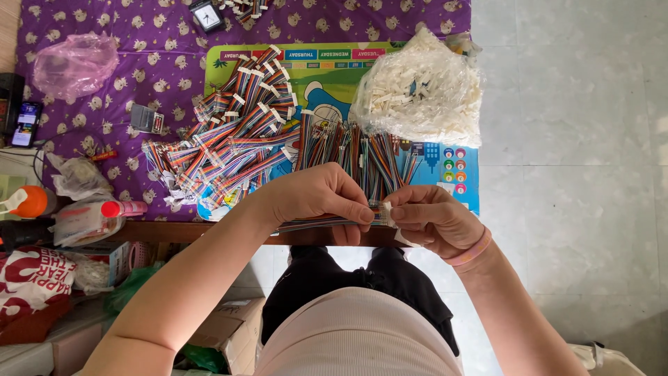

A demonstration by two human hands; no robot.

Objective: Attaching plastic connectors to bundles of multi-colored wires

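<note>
Left hand (327, 195) was closed in a pinch on a multicoloured ribbon cable (313, 223), thumb and forefinger gripping it near its right end. The cable ran roughly level along the near edge of the table (146, 76), trailing left under the wrist. Right hand (435, 219) was pinched shut on a small white connector (387, 213), held right at the cable's end; the two touched between both sets of fingertips. Couldn't tell whether the connector was seated on the wires. Pink band on the right wrist.

Both hands were at the near edge, about mid-table, over the person's lap.

Behind the left hand: pile of finished cables (229, 132) with white ends, fanned across the table's middle and overlapping a green and blue printed mat (334, 76). Just behind the hands: a row of loose cables (355, 153) standing side by side on the mat. Toward the far right corner: clear bag of white connectors (417, 94), resting on the mat's right part.

Far edge: small black clock (207, 15). Far left corner: crumpled pink plastic bag (73, 63). Left edge: phone (26, 123) with its screen lit. Purple patterned cloth covered the table.
</note>
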